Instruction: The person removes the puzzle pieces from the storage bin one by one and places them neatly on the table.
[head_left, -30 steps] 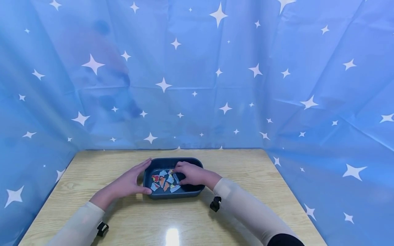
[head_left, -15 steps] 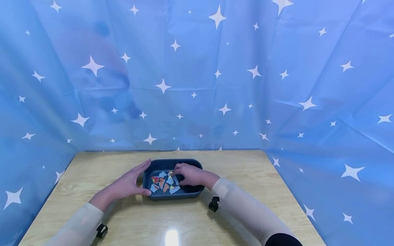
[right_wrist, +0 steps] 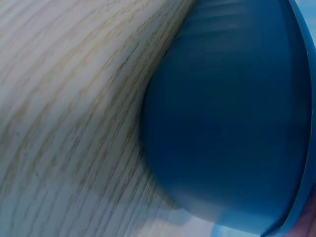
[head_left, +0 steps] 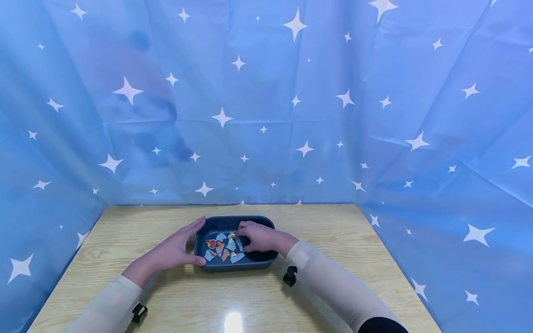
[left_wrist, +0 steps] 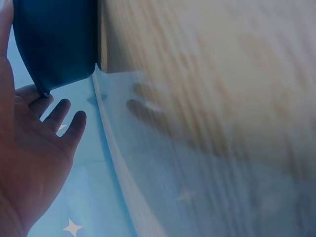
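Observation:
A dark blue-grey tray (head_left: 233,267) with rounded corners stands on the table. Several irregular flat scraps lie inside; a pale blue one (head_left: 237,257) is near the front, an orange one (head_left: 220,249) mid-tray and a red one (head_left: 211,243) to the left. My left hand (head_left: 179,247) spans the tray's left end, thumb at the near corner and fingers toward the far one. In the left wrist view, a fingertip touches the rim while other fingers spread apart. Inside the tray's right half, my right hand (head_left: 260,237) has bent fingers over the scraps; whether it pinches one is hidden.
The wood-grain table (head_left: 179,300) extends around the tray. Behind and beside it hangs a blue curtain (head_left: 266,92) with white stars. Black wrist mounts sit under both sleeves, and a bright reflection shows on the tabletop.
Both hands and the tray hold nearly the same places. The view shifts only slightly, and the scraps show no clear movement.

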A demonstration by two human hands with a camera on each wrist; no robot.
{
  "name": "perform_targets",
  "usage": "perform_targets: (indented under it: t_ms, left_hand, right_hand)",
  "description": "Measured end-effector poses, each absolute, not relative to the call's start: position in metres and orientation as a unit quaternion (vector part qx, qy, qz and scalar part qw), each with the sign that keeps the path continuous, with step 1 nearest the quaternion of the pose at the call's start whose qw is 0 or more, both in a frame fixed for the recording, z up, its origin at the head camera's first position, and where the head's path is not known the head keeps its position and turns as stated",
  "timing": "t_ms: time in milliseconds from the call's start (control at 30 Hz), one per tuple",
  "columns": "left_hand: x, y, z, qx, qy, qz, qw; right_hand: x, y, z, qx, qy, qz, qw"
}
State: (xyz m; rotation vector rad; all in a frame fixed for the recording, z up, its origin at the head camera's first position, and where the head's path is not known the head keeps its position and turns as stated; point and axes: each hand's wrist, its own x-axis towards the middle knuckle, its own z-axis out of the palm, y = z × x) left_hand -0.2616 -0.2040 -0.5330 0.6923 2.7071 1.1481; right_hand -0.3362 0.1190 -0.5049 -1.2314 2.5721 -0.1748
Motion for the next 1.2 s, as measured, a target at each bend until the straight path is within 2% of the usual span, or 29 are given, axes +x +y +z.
perform_targets:
  t_ms: [300, 833, 1200]
  left_hand:
    - [-0.263, -0.202, -0.532, 0.221, 0.895, 0.381, 0.070]
    - [-0.259, -0.203, -0.532, 0.227, 0.899, 0.372, 0.052]
    - [-0.260, -0.204, -0.535, 0.227, 0.897, 0.376, 0.051]
  right_hand:
    - [-0.333, 0.126, -0.503, -0.386, 0.904, -0.108, 0.149]
    - [-0.326, 0.159, -0.490, -0.398, 0.886, -0.225, 0.077]
    - [-0.326, 0.192, -0.479, -0.376, 0.896, -0.232, 0.047]
